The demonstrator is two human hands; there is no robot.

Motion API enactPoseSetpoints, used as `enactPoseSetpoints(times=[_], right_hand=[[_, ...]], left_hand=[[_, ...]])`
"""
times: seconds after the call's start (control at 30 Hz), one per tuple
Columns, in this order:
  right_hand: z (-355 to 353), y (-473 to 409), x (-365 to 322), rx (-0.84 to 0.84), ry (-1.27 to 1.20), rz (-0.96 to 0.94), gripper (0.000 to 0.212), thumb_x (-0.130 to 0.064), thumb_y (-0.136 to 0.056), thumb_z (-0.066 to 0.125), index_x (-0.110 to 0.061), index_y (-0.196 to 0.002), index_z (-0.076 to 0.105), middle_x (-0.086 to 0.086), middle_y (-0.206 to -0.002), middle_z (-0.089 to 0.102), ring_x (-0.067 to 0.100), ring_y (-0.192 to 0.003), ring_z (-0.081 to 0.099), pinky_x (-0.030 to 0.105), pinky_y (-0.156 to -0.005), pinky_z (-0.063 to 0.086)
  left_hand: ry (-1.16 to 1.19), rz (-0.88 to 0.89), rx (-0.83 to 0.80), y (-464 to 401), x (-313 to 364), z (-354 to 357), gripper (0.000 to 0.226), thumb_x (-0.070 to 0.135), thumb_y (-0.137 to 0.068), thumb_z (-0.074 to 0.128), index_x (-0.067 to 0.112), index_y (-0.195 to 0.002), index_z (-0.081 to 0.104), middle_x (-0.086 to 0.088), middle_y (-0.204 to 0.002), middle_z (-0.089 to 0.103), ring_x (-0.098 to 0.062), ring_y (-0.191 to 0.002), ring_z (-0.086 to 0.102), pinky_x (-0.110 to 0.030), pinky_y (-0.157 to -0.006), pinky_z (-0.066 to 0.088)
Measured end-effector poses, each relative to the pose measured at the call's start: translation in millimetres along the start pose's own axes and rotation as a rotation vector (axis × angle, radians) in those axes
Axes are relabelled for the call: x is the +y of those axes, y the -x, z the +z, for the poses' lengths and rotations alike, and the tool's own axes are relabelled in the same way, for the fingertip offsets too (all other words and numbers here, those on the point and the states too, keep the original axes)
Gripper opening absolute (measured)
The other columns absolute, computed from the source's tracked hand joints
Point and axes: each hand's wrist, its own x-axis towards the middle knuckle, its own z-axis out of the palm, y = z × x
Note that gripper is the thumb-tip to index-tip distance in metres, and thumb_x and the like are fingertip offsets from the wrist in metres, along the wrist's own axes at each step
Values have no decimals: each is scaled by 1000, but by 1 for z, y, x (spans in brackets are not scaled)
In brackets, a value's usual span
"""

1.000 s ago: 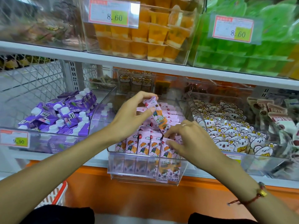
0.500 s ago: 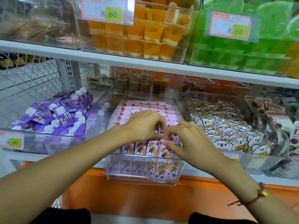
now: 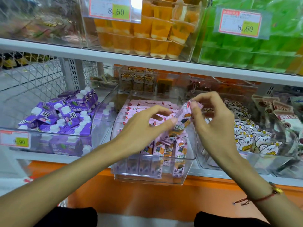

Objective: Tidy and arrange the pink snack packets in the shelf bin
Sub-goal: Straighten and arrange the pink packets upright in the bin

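While the front row of pink snack packets (image 3: 161,149) stands upright against the near wall of the clear shelf bin (image 3: 188,163) at lower centre of the frame, the job looks roughly half done. Flat rows of packets fill the rear of the bin, toward the middle of the frame, and seem orderly. Between these two groups a few packets lie loose and askew, so that middle zone is what remains, as far as I can judge.

One packet (image 3: 182,118) is held above the bin, just right of centre. Its long axis runs diagonally, with the top end toward the upper right of the frame and the lower end down and to the left, toward the loose ones. Its printed face is turned toward the camera. It is tilted, neither upright like the front row nor flat like the rear rows.

The right hand (image 3: 218,122) pinches the upper end of this packet between thumb and fingertips. The left hand (image 3: 144,126) has curled fingers, and its thumb tip touches the packet's lower part; whether it truly grips it I cannot tell.

To the left sits a bin of purple cartons (image 3: 65,115); to the right, white flower-print packets (image 3: 252,138).
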Motion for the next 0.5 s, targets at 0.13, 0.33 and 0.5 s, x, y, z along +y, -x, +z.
enactPoseSetpoints(times=[0.13,0.33,0.5], right_hand=[[4,-2,-4,56,-220,214,4,-14,-95,57,-11,-92,58,0,-78,61,8,-64,56,24,-59,49],[6,-1,4,-32,-492,525,10,-16,-92,59,-9,-98,64,-5,-76,66,1,-65,61,17,-63,54],[8,-1,5,-165,-593,615,28,-22,-93,58,-17,-121,59,-2,-109,69,9,-96,66,20,-77,52]], left_hand=[[33,47,10,4,5,5,44,55,-73,69,38,-113,60,24,-113,62,3,-102,58,-22,-81,50],[107,4,62,7,0,1,34,30,-81,73,30,-113,61,18,-109,66,8,-101,59,-7,-83,45],[312,-117,17,4,5,2,22,30,-92,56,24,-113,57,10,-101,71,3,-88,67,-5,-71,47]])
